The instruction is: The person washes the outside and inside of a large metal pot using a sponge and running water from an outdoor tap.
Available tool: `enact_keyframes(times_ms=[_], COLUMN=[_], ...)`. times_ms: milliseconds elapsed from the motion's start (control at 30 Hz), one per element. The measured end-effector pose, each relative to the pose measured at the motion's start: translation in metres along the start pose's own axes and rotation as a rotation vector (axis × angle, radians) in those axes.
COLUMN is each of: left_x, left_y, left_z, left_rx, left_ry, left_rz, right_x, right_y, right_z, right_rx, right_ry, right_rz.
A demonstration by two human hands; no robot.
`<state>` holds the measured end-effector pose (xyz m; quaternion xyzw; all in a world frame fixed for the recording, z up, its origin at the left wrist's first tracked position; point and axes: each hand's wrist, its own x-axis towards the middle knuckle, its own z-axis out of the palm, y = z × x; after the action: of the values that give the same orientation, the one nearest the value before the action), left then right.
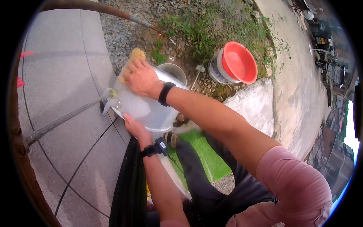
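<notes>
Left hand clamps shiny silvery-white bucket, 7 o'clock | right hand grips fuzzy tan sponge, 11 o'clock | we should press evenly

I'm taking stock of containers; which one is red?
The wide red basin at the white bucket's mouth. The bucket is mostly white, the vessel under the right hand pale, the round container beyond it greyish.

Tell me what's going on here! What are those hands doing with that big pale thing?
A person is handling a big pale container. Their right hand holds a tan scrubber against its side, while their left hand grips its near edge. Over to the right, a red basin rests on top of a white bucket, beside some green plants.
</notes>
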<state>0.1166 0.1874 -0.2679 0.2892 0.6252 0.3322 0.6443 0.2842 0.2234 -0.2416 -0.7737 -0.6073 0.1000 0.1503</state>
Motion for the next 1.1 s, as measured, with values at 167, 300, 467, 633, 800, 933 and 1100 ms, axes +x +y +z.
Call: enact_keyframes(times_ms=[167,300,467,633,800,933,1100], left_x=[0.003,0.013,0.014,-0.015,-0.02,-0.004,-0.012], left_y=[-0.005,0.002,0.033,-0.021,-0.009,0.003,0.005], left_z=[-0.009,-0.009,0.004,-0.003,0.003,0.011,0.013], left_rx=[0.055,0.014,0.101,0.229,0.004,-0.101,-0.097], left_ry=[0.03,-0.038,-0.143,-0.298,-0.306,-0.293,-0.328], left_rz=[0.01,0.03,-0.023,0.138,0.027,0.03,0.081], right_x=[-0.005,-0.099,-0.133,-0.116,-0.112,-0.028,-0.033], right_y=[0.021,0.0,-0.001,0.005,-0.002,-0.015,-0.031], right_z=[0.0,-0.005,-0.007,-0.006,-0.004,-0.004,0.006], right_rx=[0.482,0.28,-0.033,0.044,0.062,0.039,0.252], right_ry=[-0.045,0.26,0.138,0.199,0.064,0.195,0.112], right_rz=[0.345,0.161,0.171,0.33,-0.152,-0.075,-0.084])
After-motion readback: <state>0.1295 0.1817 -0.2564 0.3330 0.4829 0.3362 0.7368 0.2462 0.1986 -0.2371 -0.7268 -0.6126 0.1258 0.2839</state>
